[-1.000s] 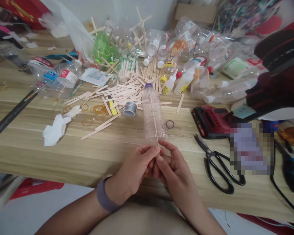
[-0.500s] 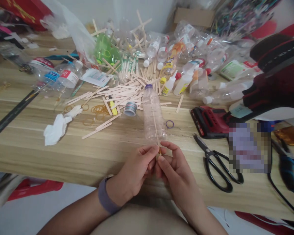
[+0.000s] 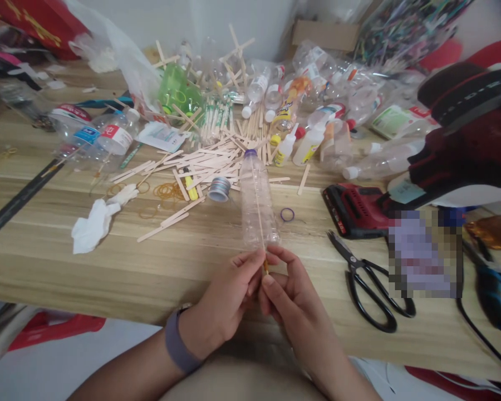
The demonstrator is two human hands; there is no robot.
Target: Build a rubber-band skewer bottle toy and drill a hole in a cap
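Crumpled white tissue lies on a light wood-grain desk, left of a round silvery-grey spool. A person's left hand pinches a thin pale stick near its amber-coloured end, the stick running along a clear, purple-capped plastic bottle lying just beyond the fingertips. The right hand, close beside, grips the stick's near tip. Black-handled metal scissors rest at right.
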